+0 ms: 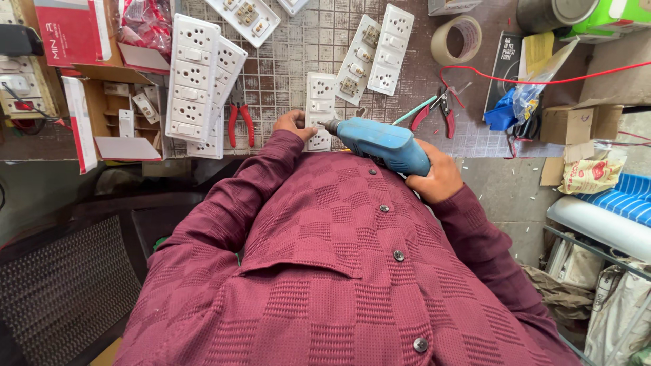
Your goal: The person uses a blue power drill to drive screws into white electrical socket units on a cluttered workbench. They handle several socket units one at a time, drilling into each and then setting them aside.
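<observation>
Blue power drill (380, 142) pressed toward a white switch plate (319, 108) at the near edge of the workbench (291, 61)

The right hand (437, 177) is wrapped tight around the drill's grip, its nose pointing left at the plate; the left hand (293, 124) rests curled against the plate's left edge, fingers bent on it, steadying it. The plate lies flat just beyond the maroon shirt (325, 271). Red-handled pliers (239, 122) lie just left of the left hand, beside a stack of long white socket boards (193, 81). Two more switch plates (376, 54) sit farther back, a roll of tape (456, 39) beyond them, and red-handled cutters (444, 108) lie right of the drill
</observation>
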